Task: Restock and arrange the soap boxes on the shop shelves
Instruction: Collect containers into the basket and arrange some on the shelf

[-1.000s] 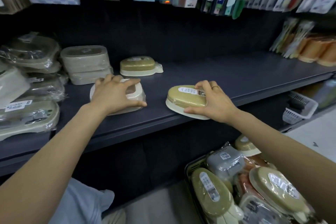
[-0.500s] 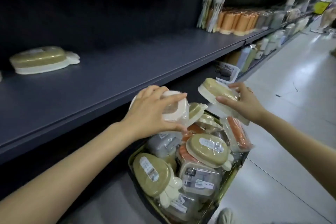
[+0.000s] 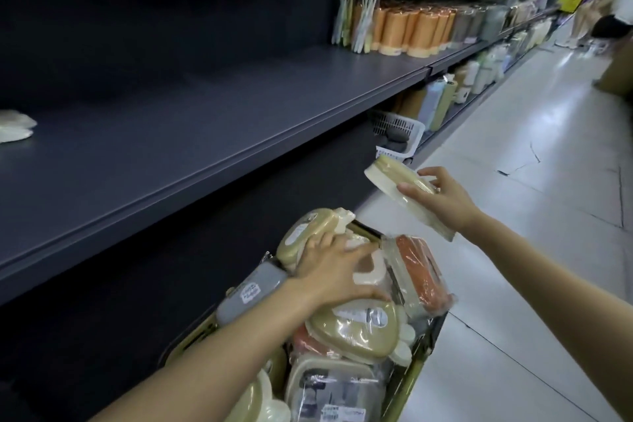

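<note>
A basket (image 3: pixel 415 374) on the floor below the dark shelf (image 3: pixel 212 120) is piled with several wrapped soap boxes in olive, grey, orange and cream. My left hand (image 3: pixel 337 271) lies on top of the pile, fingers around a white soap box (image 3: pixel 367 271). My right hand (image 3: pixel 443 199) holds an olive and cream soap box (image 3: pixel 386 177) tilted in the air, just above and to the right of the basket. One pale soap box (image 3: pixel 14 127) lies on the shelf at the far left edge, partly cut off.
Orange cups (image 3: pixel 411 31) and packed toothbrushes (image 3: pixel 352 10) stand further along the shelf. A white mesh basket (image 3: pixel 399 134) sits on the lower shelf near my right hand. The shop aisle floor (image 3: pixel 513 181) runs to the right, with a person (image 3: pixel 613 10) far down it.
Both hands lifted their soap boxes off the shelf and swung right over the basket. The left hand has lowered the white box onto the pile; the right box stays raised.
</note>
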